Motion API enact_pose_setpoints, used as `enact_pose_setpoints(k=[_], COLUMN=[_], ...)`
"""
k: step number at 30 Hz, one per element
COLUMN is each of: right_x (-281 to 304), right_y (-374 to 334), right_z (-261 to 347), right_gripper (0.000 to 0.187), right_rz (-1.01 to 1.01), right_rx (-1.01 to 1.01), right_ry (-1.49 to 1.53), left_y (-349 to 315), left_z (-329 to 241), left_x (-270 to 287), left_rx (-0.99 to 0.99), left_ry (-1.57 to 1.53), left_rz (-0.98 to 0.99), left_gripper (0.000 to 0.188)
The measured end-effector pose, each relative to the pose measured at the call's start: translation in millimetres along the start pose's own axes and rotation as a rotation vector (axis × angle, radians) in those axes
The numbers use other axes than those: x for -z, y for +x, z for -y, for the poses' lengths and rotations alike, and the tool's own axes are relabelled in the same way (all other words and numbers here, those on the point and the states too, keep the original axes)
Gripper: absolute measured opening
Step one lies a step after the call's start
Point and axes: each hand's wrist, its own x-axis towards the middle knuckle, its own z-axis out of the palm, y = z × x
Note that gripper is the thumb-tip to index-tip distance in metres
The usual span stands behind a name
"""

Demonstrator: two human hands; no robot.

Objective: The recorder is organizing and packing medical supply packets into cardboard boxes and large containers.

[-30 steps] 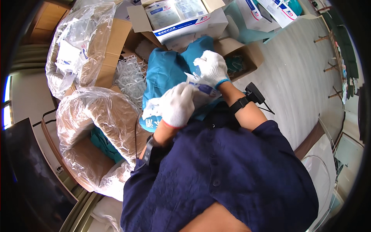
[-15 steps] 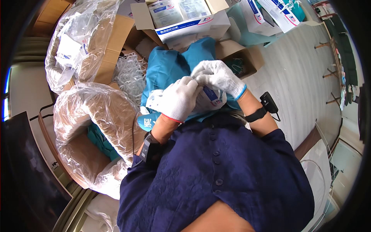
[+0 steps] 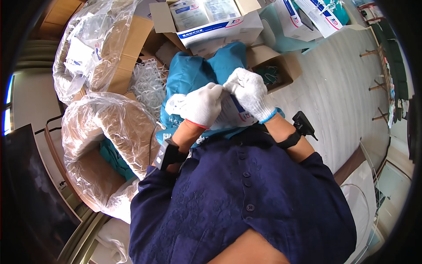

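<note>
Both hands wear white knitted gloves. My left hand [image 3: 204, 105], in a glove with a red cuff, has its fingers closed at the upper edge of a clear and white plastic packet [image 3: 232, 110] with blue and red print. My right hand [image 3: 249, 91], blue-cuffed, pinches the same edge close beside it. The packet hangs over my lap, on a teal apron [image 3: 187, 72], partly hidden by the gloves. A small white piece [image 3: 175, 104] sticks out to the left of my left hand; its kind I cannot make out.
An open carton [image 3: 220, 35] of similar packets stands ahead. At left are two plastic-lined cartons, the nearer one [image 3: 94, 171] with teal items inside. White straps [image 3: 148, 86] lie heaped between them and my legs. A smaller open carton [image 3: 281, 72] sits right of my knees.
My right hand has turned more upright, its fingers curled tighter at the packet's edge. My left hand has shifted slightly left and up. Both forearms have moved a little.
</note>
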Motion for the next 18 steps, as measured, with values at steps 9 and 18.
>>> enact_pose_setpoints(k=[9, 18], right_x=[-7.9, 25.3], right_y=[33.2, 28.0], right_z=[-54.3, -43.0], right_gripper=[0.033, 0.016], right_rz=[-0.173, 0.18], right_rx=[-0.305, -0.361], right_ry=[-0.395, -0.715], left_y=[-26.3, -64.2], left_z=[-18.5, -22.2], left_x=[-13.7, 1.9], left_rx=[-0.27, -0.372], left_ry=[0.206, 0.089], left_rz=[-0.198, -0.229], left_gripper=[0.019, 0.031])
